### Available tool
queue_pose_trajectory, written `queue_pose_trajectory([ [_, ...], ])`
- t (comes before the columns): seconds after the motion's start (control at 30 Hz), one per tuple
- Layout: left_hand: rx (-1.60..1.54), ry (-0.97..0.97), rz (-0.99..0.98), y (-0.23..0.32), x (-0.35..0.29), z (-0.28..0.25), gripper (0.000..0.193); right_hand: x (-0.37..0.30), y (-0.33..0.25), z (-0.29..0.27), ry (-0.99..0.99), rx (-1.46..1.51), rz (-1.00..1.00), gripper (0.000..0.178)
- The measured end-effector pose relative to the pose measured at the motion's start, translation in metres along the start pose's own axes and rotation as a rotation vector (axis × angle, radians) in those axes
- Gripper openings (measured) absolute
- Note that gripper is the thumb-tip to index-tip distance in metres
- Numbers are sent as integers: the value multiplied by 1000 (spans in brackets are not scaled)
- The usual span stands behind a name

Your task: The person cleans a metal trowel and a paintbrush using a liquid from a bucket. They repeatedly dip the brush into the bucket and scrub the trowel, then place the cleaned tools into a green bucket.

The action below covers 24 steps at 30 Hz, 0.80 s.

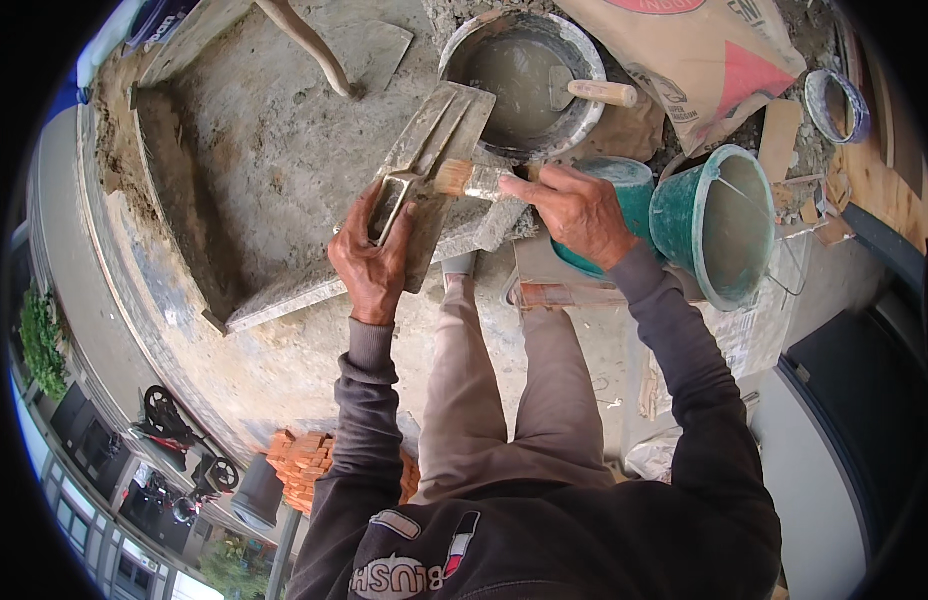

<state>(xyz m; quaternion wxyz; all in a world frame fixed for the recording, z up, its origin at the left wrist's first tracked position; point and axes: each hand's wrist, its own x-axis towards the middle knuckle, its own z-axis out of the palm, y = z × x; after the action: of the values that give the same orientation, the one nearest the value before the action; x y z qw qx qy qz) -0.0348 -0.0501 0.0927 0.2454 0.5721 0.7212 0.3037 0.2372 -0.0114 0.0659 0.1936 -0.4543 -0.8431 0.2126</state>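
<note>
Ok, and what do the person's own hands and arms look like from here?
The left hand and right hand are bare, with no gloves. Long dark sleeves, left sleeve and right sleeve, run to the wrists, creased along the forearms. The left cuff looks ribbed. I see no markings on either sleeve.

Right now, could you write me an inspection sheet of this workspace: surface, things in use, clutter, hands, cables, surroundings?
Surface: low-edged mixing tray, mortar-smeared.
Things in use: plastering trowel; brush, bristles at the trowel's plate.
Clutter: round basin of murky liquid, scraper across its rim; green buckets; paper sack.
Hands: left hand grips the trowel's handle; right hand holds the brush.
Cables: nothing seen.
Surroundings: orange bricks, parked motorcycle.
</note>
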Motion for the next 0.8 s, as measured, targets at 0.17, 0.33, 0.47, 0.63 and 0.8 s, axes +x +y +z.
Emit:
queue_pose_trajectory([
  [0.17, 5, -61, 54, 3, -3, 0, 43, 9, 31, 6, -23, -171, 75, 46],
  [0.33, -18, -70, 59, -1, -6, -6, 43, 5, 29, 12, 16, -142, 97, 43],
  [0.47, -19, -101, 38, -2, -8, -12, 42, -11, 8, 18, 17, -2, 35, 44],
  [0.63, -10, -132, 86, -10, -13, -19, 42, 1, 41, 16, -27, -118, 229, 41],
  [0.8, 8, -167, 51, -13, -8, -28, 43, 1, 2, 18, 9, 14, 140, 37],
])
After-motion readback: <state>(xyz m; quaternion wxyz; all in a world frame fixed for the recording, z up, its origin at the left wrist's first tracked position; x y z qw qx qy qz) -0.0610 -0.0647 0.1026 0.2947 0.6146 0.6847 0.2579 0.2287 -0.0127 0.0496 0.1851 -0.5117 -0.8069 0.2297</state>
